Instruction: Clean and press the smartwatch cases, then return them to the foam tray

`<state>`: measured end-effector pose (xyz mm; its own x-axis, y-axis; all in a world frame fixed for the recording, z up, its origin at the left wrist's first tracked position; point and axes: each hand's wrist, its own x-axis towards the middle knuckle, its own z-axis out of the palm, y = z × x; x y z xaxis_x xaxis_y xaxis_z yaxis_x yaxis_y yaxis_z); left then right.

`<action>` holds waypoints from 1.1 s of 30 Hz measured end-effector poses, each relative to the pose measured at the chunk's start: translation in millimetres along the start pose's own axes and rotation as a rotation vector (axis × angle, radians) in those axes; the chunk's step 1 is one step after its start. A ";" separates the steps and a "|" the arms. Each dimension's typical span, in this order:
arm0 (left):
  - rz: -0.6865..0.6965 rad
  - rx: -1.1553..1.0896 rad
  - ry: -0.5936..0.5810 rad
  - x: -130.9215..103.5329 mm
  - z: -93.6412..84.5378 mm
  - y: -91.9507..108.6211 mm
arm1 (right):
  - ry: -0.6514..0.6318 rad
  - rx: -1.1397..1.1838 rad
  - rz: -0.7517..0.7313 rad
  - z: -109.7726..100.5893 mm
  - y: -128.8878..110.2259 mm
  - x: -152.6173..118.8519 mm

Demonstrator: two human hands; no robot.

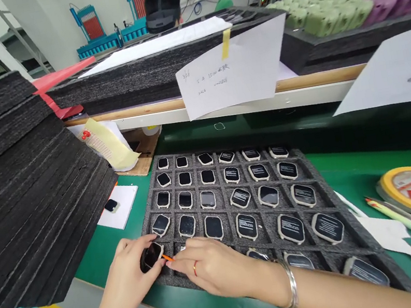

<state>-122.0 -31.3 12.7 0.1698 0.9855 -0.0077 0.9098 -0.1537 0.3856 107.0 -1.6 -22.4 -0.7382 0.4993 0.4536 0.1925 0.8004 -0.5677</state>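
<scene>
My left hand (pixel 126 272) pinches a strapless watch case (pixel 153 255) with a dark screen, tilted at the near left corner of the tray. In my right hand (pixel 216 268) is a thin orange-tipped tool (pixel 168 258), its tip against or very near the watch's right side. Most of that tool is hidden by my fingers. Under both hands lies a dark grey foam tray (pixel 318 180) divided into compartments. Several similar watches, such as one watch case (pixel 213 227), sit in them face up; those toward the right show white text. My right forearm covers part of the front rows.
A tall stack of black foam sheets (pixel 19 195) stands at left, beside a white pad (pixel 130 201) bearing another watch. A yellow-rimmed roll (pixel 388 186) and pens lie at right. A shelf edge (pixel 317 94) with hanging papers crosses behind. Two people are beyond.
</scene>
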 end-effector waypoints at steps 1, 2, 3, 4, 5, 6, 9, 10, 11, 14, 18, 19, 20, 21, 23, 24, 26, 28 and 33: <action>-0.006 0.016 -0.005 0.1 -1.5 1.5 | 0.013 0.022 0.023 -5.2 0.1 1.5; -0.002 0.033 0.005 0.0 -2.7 4.0 | 0.040 0.054 0.055 -11.7 0.4 2.8; 0.013 0.049 0.035 -0.3 -3.3 7.5 | 0.083 0.105 0.101 -19.4 1.1 3.7; 0.041 0.059 0.079 -0.7 -3.0 12.2 | 0.133 0.177 0.161 -27.8 1.9 4.0; 0.084 0.059 0.127 -1.3 -1.5 17.8 | 0.189 0.279 0.240 -36.1 3.0 3.6; 0.139 0.043 0.160 -2.0 1.4 24.4 | 0.242 0.398 0.330 -43.7 4.2 2.6; 0.323 -0.038 0.069 -3.6 17.0 45.3 | 0.322 0.661 0.544 -56.5 9.0 -4.6; 0.358 -0.046 0.009 -3.5 23.2 51.1 | 0.327 0.692 0.578 -56.5 10.8 -7.9; 0.369 -0.037 -0.028 -3.1 28.9 55.4 | 0.328 0.705 0.597 -54.6 12.5 -11.5; 0.362 0.021 -0.068 -0.3 38.2 57.7 | 0.320 0.726 0.641 -43.3 16.1 -21.0; 0.437 0.062 -0.103 2.2 32.0 44.2 | 0.287 0.743 0.681 -32.9 15.6 -25.9; 0.452 0.067 -0.108 1.7 29.7 40.8 | 0.281 0.741 0.684 -32.3 15.0 -25.8; 0.460 0.070 -0.112 0.8 27.9 38.0 | 0.278 0.737 0.684 -32.1 14.3 -25.4; 0.463 0.071 -0.113 -0.4 26.7 35.9 | 0.275 0.733 0.681 -32.2 13.7 -25.0; 0.461 0.062 -0.105 -3.3 26.5 32.9 | 0.276 0.721 0.674 -32.3 12.7 -24.4; 0.458 0.050 -0.097 -4.7 27.1 31.6 | 0.277 0.715 0.671 -32.1 12.4 -24.4; 0.450 0.016 -0.074 -6.7 28.8 28.2 | 0.278 0.703 0.667 -31.3 12.0 -25.1; 0.447 -0.020 -0.055 -7.2 30.7 23.0 | 0.271 0.687 0.661 -30.2 11.6 -26.3; 0.470 -0.119 0.000 -5.2 35.9 8.9 | 0.213 0.628 0.631 -28.1 8.1 -27.8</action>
<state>-101.2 -40.5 -17.0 0.5520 0.8113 0.1925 0.6849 -0.5728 0.4503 147.3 0.3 -20.3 -0.4686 0.8833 0.0142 0.0870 0.0622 -0.9943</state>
